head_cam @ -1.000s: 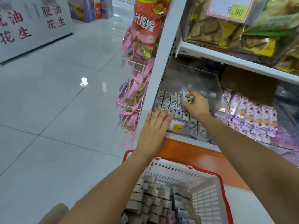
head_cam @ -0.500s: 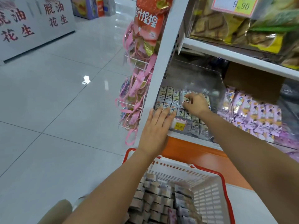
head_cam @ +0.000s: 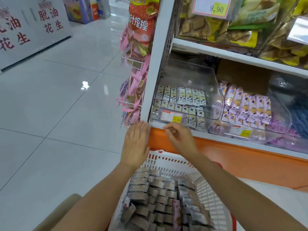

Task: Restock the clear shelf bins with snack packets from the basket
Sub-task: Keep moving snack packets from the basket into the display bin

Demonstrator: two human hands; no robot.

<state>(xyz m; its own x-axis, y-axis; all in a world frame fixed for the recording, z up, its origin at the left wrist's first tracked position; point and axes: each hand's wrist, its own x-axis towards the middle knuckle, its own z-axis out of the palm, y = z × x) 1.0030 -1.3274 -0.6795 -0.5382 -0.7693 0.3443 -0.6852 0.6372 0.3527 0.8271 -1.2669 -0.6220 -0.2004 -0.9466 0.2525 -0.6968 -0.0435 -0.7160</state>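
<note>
Clear plastic forms the shelf bin (head_cam: 212,84) at the middle of the scene, on the lower shelf (head_cam: 201,133) just right of the white upright (head_cam: 155,72). Grey-white snack packets (head_cam: 183,99) stand in neat rows in it, filling its near half, and a price tag (head_cam: 171,116) hangs on its front wall. To its right a second clear bin (head_cam: 283,120) holds purple packets (head_cam: 248,105).

Both hands hover in front of the shelf edge, above the far rim of the basket (head_cam: 168,161). The left hand (head_cam: 135,144) is flat with straight fingers held together, its tips by the foot of the upright, and it carries nothing. The right hand (head_cam: 180,139), just beside it and a little blurred, has loosely curled fingers with no packet visible in them.

The basket, white mesh with a red rim, sits near and below the hands. It is packed with rows of grey-brown packets (head_cam: 158,197), and a few pink ones lie among them.

An orange strip (head_cam: 233,152) runs under the shelf. On the shelf above, yellow and green bags (head_cam: 233,30) sit behind a tag reading 9.90 (head_cam: 211,5). Pink packets (head_cam: 133,90) hang on a wire rack left of the upright, over a pale tiled floor (head_cam: 58,105).
</note>
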